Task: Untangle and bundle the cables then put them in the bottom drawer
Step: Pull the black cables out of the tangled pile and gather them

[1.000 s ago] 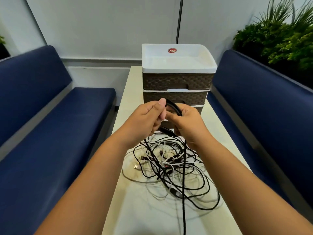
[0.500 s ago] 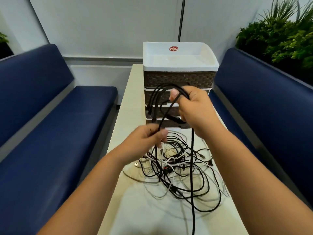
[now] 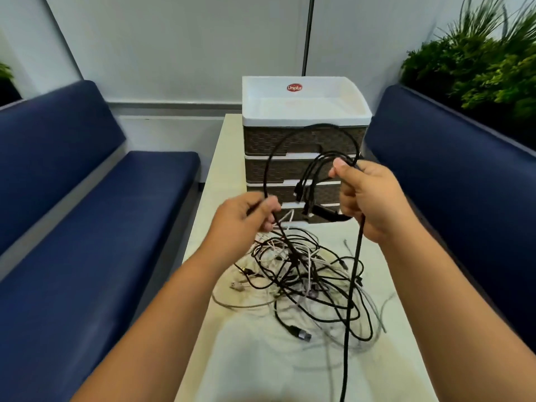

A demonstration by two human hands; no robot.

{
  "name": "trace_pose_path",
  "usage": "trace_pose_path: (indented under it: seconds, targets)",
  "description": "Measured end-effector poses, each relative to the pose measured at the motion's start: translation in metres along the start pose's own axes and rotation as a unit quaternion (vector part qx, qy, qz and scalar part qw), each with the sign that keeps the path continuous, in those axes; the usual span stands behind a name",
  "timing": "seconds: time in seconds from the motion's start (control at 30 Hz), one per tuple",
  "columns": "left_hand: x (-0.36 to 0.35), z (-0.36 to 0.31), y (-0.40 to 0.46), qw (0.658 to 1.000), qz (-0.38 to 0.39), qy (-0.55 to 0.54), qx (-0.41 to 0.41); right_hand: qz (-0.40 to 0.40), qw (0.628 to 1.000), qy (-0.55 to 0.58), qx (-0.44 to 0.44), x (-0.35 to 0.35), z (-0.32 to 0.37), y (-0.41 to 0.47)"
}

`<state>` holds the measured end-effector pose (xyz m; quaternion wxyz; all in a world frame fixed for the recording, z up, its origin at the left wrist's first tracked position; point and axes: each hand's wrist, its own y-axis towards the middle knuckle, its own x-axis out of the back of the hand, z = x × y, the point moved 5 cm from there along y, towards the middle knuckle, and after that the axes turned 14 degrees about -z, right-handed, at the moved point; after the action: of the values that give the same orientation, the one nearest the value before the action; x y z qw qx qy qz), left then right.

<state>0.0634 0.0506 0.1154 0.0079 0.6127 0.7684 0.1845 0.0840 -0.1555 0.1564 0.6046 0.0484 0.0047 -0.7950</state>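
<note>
white wall panels are being shown at the back, with blue benches [image 3: 87, 227] running down both sides and green plants [image 3: 475, 62] sitting behind the right-hand one. a long pale table [image 3: 220, 158] is being squeezed between the benches, pretty narrow tbh. at its far end a drawer unit [image 3: 304, 146] is being parked, three brown woven-look drawers under a white tray top with a red uniplus sticker. the bottom drawer [image 3: 293, 195] is looking shut or close to it, though it's partly being covered by cable ends so it can't really be told for sure.

closer in, a tangled pile of cables [image 3: 307, 280] is being left spread on the table, black and white ones all knotted together, with a silver-tipped plug sticking out at the near edge.

one black cable [image 3: 278, 152] is being held up off the pile in a big loop in front of the drawers. it's being pinched by the right hand [image 3: 368, 198] between thumb and forefinger at the top, other fingers curled around it, with several short connector ends dangling just to the left of that hand. a thick braided length is being let hang from the right hand straight down past the bottom of the view. the left hand [image 3: 246, 219] is being held lower, fingers curled around the other side of the loop, just above the pile.
</note>
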Motion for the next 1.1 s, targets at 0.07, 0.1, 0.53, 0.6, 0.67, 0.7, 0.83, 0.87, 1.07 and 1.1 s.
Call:
trace_pose_path:
  seconds: [0.07,0.1,0.53,0.6,0.67,0.7,0.83,0.87,1.07,1.1]
  targets:
    - [0.006,-0.028,0.011,0.998,-0.031,-0.055,-0.03,0.012,1.0,-0.005,-0.011,0.001,-0.01,-0.002]
    - [0.009,-0.04,0.016,0.995,-0.048,-0.072,-0.049,0.021,1.0,-0.005,-0.011,0.001,-0.014,-0.003]
    - [0.029,-0.126,0.035,0.955,-0.169,-0.13,-0.205,0.117,0.992,-0.032,0.037,-0.009,-0.019,-0.013]
    - [0.024,-0.134,0.038,0.954,-0.164,-0.139,-0.207,0.165,0.983,-0.067,0.038,-0.022,-0.024,-0.022]
    - [0.018,-0.142,0.039,0.955,-0.157,-0.125,-0.22,0.177,0.976,-0.112,0.058,-0.034,-0.028,-0.03]
    - [0.016,-0.144,0.039,0.955,-0.156,-0.115,-0.224,0.171,0.975,-0.127,0.069,-0.038,-0.029,-0.03]
    - [0.026,-0.122,0.036,0.958,-0.147,-0.136,-0.206,0.14,0.973,-0.161,0.091,-0.039,-0.03,-0.027]
    - [0.031,-0.107,0.034,0.96,-0.152,-0.139,-0.19,0.128,0.976,-0.158,0.081,-0.037,-0.03,-0.025]
    - [0.019,0.006,-0.029,0.973,-0.209,-0.015,-0.096,0.055,0.991,-0.106,0.062,-0.033,-0.019,-0.019]
    - [0.006,0.022,-0.034,0.986,-0.153,-0.004,-0.065,0.053,0.993,-0.089,0.055,-0.034,-0.015,-0.019]
